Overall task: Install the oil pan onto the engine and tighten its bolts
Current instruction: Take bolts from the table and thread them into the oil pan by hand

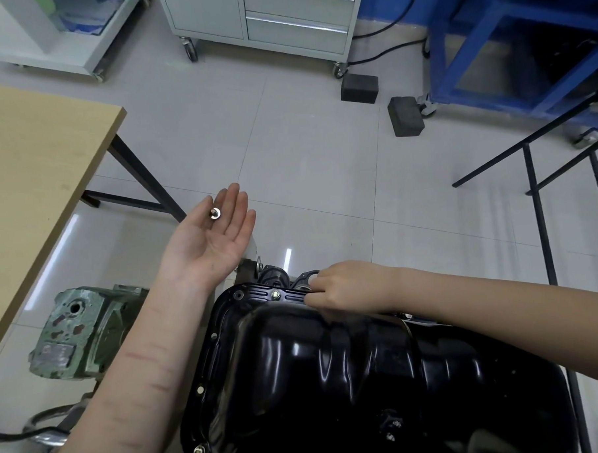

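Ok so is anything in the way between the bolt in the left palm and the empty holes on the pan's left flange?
Nothing visible. The bolt lies loose on the open left hand, above the oil pan. The empty flange holes on that side are uncovered. The right hand works further right on the far flange.

Two bare forearms, no sleeves anywhere in view, no gloves, no watch, no rings or bands on either wrist. Left hand (pixel 218 226) slender, with long fingers and a few small dark smudges near the heel of the palm. Left forearm crossed by several short, narrow line marks (some reddish, some faint), spaced from near the wrist down toward the elbow. Right hand (pixel 341 291) and its forearm smooth and unmarked, nails short where visible.
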A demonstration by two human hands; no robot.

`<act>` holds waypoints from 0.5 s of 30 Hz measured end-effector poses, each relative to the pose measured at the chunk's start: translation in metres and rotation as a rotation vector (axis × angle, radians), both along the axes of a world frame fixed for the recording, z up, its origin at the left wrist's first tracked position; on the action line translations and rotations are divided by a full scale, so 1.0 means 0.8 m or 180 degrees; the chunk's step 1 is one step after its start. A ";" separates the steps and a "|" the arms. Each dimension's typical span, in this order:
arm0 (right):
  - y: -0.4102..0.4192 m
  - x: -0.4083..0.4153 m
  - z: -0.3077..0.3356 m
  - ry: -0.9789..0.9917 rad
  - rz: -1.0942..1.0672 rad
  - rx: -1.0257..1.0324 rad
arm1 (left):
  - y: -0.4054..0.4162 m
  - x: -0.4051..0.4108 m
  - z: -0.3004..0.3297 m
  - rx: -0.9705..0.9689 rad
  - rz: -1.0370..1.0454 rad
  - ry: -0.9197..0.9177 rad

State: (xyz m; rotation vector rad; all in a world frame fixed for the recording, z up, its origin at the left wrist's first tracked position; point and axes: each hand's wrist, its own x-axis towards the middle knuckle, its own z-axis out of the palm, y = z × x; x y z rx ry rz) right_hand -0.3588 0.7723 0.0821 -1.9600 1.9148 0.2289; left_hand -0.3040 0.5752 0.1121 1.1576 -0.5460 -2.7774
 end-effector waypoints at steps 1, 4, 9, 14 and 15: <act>0.000 -0.001 -0.004 0.0011 0.0027 0.0147 | 0.000 0.000 0.000 -0.0005 -0.0004 -0.0009; -0.001 -0.002 -0.009 -0.0030 -0.0081 0.0422 | 0.002 0.002 0.001 0.0013 -0.0004 -0.0026; -0.002 -0.001 -0.014 0.0175 -0.0020 0.0277 | 0.005 0.001 0.001 0.0050 0.0005 -0.0046; 0.002 0.001 -0.018 0.0130 -0.0021 0.0149 | 0.009 0.000 0.000 0.0028 -0.0016 -0.0085; 0.002 0.001 -0.018 0.0090 -0.0031 0.0163 | 0.009 0.000 0.000 0.0019 -0.0008 -0.0096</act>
